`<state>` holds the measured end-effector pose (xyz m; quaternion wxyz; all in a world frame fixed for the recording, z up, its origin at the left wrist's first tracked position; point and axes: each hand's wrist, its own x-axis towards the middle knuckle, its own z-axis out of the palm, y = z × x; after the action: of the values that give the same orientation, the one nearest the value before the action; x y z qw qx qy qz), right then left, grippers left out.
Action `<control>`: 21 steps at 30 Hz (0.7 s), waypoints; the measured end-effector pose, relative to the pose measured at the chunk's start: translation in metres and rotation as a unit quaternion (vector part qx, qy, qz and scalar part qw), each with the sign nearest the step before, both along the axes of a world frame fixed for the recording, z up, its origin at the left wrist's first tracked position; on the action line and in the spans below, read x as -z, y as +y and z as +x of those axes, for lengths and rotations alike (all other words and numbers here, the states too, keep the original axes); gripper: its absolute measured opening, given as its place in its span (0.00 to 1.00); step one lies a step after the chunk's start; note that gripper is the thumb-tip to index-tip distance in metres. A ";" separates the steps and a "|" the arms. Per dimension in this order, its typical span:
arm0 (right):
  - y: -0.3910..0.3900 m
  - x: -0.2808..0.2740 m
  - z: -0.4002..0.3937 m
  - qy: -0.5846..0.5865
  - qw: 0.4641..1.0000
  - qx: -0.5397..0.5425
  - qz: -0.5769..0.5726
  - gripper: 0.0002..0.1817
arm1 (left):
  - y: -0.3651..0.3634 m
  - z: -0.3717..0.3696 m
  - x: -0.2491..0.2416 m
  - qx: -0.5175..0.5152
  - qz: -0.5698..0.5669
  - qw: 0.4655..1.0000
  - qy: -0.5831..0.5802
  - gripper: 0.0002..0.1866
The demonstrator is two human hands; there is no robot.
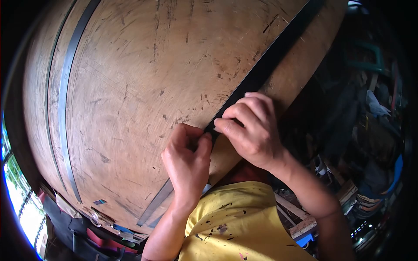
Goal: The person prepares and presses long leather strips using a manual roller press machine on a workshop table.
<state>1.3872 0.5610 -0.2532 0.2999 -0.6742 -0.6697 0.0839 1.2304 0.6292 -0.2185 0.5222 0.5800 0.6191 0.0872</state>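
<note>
A long black strip (261, 71), flat and belt-like, runs diagonally across a worn wooden tabletop (130, 65) from the upper right down to my hands. My left hand (187, 152) pinches its edge between thumb and curled fingers. Close beside it, my right hand (252, 128) grips the same strip, thumb and forefinger pressed together and the other fingers bent. Whatever lies right between the fingertips is too small to make out. Below my left wrist, a flat greyish strip (156, 202) continues toward the front edge; my left hand hides whether it joins the black one.
A grey flat strip (65, 87) and a thin dark strip (48, 100) lie along the table's left side. Scissors-like handles (96, 222) and a small striped piece (100, 202) are near the front edge. Dark clutter and wooden pieces (300, 226) fill the right side.
</note>
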 end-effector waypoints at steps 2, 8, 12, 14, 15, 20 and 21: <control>0.001 0.000 -0.004 0.008 1.000 -0.016 0.018 0.05 | 0.001 0.002 -0.002 0.008 0.001 1.000 0.006 0.05; 0.004 -0.003 -0.005 -0.011 1.000 -0.023 0.014 0.05 | 0.021 -0.022 -0.030 -0.123 -0.282 0.932 -0.189 0.09; 0.003 -0.003 -0.009 -0.001 1.000 -0.020 0.013 0.05 | -0.004 -0.070 -0.037 -0.067 -0.185 0.975 -0.106 0.12; 0.002 -0.004 -0.012 0.011 1.000 -0.016 0.008 0.06 | -0.015 -0.088 -0.031 -0.055 -0.160 0.982 -0.081 0.11; 0.003 -0.004 -0.013 0.025 1.000 -0.006 0.008 0.06 | -0.019 -0.095 -0.027 -0.037 -0.130 0.989 -0.052 0.09; 0.005 -0.005 -0.019 0.033 0.999 0.021 -0.012 0.09 | -0.031 -0.109 -0.018 -0.061 -0.100 0.991 -0.065 0.08; 0.006 -0.006 -0.021 0.032 0.999 0.015 -0.009 0.09 | -0.031 -0.109 -0.016 -0.060 -0.094 0.992 -0.058 0.07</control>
<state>1.3665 0.5667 -0.2468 0.3162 -0.6837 -0.6489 0.1074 1.1217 0.5980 -0.2021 0.6034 0.4837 0.6271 0.0933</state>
